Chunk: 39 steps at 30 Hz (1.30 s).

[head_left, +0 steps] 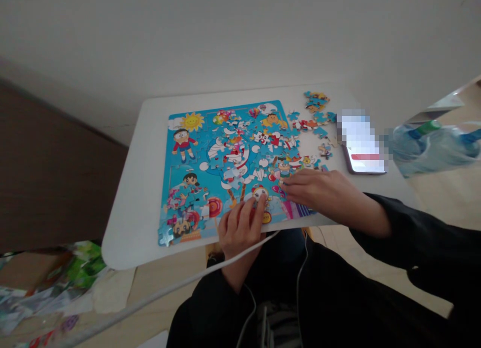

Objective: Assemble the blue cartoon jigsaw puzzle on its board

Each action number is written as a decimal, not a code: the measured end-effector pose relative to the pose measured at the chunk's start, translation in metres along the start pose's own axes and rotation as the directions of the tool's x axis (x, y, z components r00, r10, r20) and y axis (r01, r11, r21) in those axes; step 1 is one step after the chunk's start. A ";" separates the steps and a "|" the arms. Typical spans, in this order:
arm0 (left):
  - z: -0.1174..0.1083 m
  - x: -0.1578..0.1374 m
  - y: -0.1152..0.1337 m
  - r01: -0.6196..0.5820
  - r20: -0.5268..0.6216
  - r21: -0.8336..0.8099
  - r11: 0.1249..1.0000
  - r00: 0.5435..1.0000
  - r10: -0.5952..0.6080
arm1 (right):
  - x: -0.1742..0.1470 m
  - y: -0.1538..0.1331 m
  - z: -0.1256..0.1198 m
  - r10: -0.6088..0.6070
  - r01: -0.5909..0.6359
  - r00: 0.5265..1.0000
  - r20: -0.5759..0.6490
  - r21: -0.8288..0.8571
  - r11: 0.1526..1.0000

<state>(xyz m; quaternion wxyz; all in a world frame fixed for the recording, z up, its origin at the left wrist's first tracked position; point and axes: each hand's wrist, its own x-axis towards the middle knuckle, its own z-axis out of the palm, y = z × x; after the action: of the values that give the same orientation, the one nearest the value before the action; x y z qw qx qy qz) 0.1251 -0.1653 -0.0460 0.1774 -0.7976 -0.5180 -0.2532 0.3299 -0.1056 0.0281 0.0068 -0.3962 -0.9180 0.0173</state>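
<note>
A blue cartoon jigsaw puzzle (210, 152) lies on a white table, with several loose pieces scattered over its surface. My left hand (240, 225) rests at the puzzle's near edge, fingers stretched over the lower middle, by a round white-faced figure (260, 192). Over the lower right part of the puzzle, my right hand (319, 192) has its fingers pinched together on a small puzzle piece (282, 184), mostly covered by the fingertips. Loose puzzle pieces (316, 102) also lie in a heap beyond the puzzle's upper right corner.
A lit phone (363, 145) lies at the right of the white table (130, 187). Large clear water bottles (432, 147) stand beyond the right edge. A white cable (169, 288) crosses in front of my left wrist. Bags and a cardboard box (32, 270) are on the floor at left.
</note>
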 end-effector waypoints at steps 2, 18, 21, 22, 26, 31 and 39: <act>-0.001 0.000 0.000 0.006 0.018 -0.004 1.000 1.000 -0.006 | -0.006 -0.005 0.003 -0.081 0.079 0.997 -0.007 -0.096 0.992; -0.001 0.000 -0.001 -0.003 0.024 0.000 1.000 1.000 0.003 | -0.028 0.084 -0.016 0.404 -0.444 0.890 -0.212 -0.201 0.873; -0.001 0.001 -0.001 -0.007 0.027 -0.004 1.000 1.000 0.007 | -0.025 0.111 -0.014 0.371 -0.361 0.928 -0.038 -0.343 0.867; -0.001 0.001 -0.001 -0.007 0.030 -0.003 1.000 1.000 0.007 | -0.023 0.115 -0.011 0.352 -0.326 0.936 0.000 -0.375 0.868; -0.002 0.000 0.000 0.009 0.036 0.010 1.000 0.999 -0.010 | -0.011 0.112 -0.005 0.334 -0.288 0.942 0.037 -0.418 0.861; 0.001 -0.002 -0.001 0.018 0.034 -0.028 0.999 0.999 -0.017 | 0.004 0.108 -0.010 0.409 -0.388 0.912 0.014 -0.293 0.874; -0.001 0.000 -0.001 -0.002 0.011 -0.011 1.000 1.000 0.002 | 0.030 0.120 0.002 0.446 -0.387 0.894 -0.046 0.424 0.819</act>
<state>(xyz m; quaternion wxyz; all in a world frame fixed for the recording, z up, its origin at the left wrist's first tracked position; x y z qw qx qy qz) 0.1244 -0.1655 -0.0450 0.1702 -0.8005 -0.5168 -0.2513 0.3963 -0.0019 0.0211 0.1502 -0.5775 -0.7822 0.1789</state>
